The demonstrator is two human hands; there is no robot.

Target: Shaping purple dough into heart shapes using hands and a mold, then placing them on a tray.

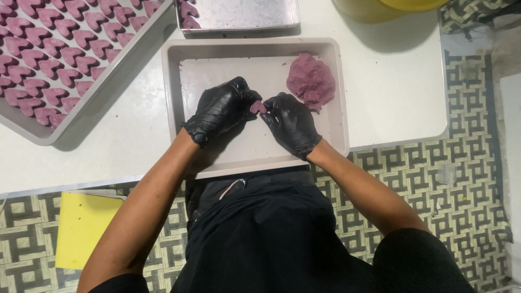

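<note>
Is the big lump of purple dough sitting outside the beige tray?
No, the lump of purple dough lies inside the beige tray, in its far right corner, just beyond the gloved right hand.

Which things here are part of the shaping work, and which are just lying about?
In use: left hand, right hand, small purple piece, purple dough lump, beige tray, tray of heart shapes.
Lying about: yellow sheet, yellow tub, metal tray.

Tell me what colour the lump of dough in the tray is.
The dough lump is purple-pink, seen in the head view.
</note>
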